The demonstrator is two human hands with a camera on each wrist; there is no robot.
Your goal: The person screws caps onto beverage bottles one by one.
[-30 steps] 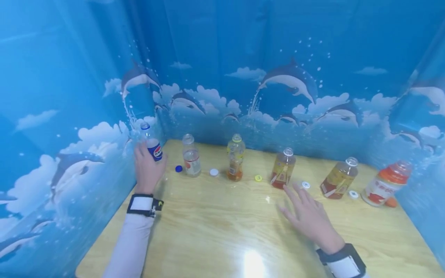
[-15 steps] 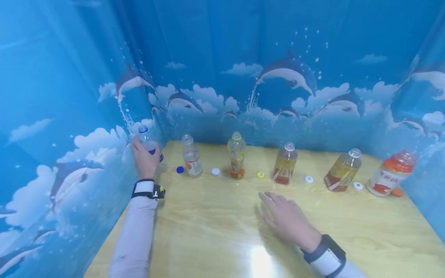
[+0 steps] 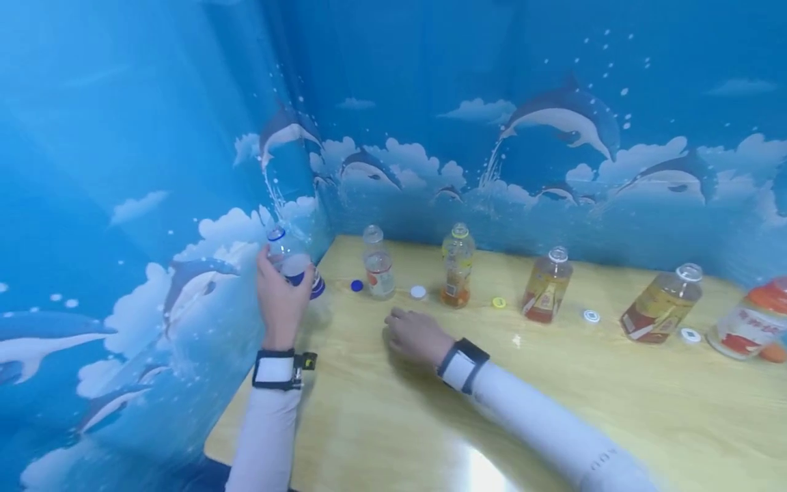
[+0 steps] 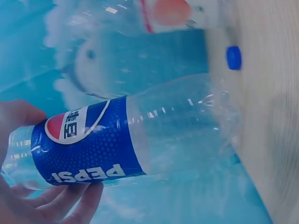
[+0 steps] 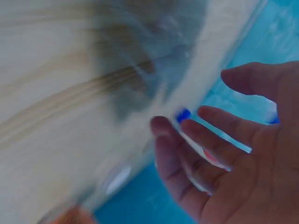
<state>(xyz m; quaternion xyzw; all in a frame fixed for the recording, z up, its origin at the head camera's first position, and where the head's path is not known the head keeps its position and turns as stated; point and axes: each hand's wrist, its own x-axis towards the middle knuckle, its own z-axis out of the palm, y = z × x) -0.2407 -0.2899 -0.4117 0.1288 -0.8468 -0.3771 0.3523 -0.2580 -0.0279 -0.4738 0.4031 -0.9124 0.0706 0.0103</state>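
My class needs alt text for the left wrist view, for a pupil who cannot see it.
A left hand grips a clear Pepsi bottle with a blue label, shown sideways. Nearby are a blue cap on a pale tabletop and part of another bottle.

Pepsi bottle (image 3: 295, 264) leftmost | 5 bottles (image 3: 546, 290) right, on table (image 3: 375, 430) | caps (image 3: 499, 302) between

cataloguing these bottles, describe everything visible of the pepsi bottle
The Pepsi bottle is clear, plastic-looking, uncapped and apparently empty, with a blue neck ring and a blue label reading PEPSI. The left hand grips it, neck up and tilted, near the table's left end; whether it touches the table is unclear.
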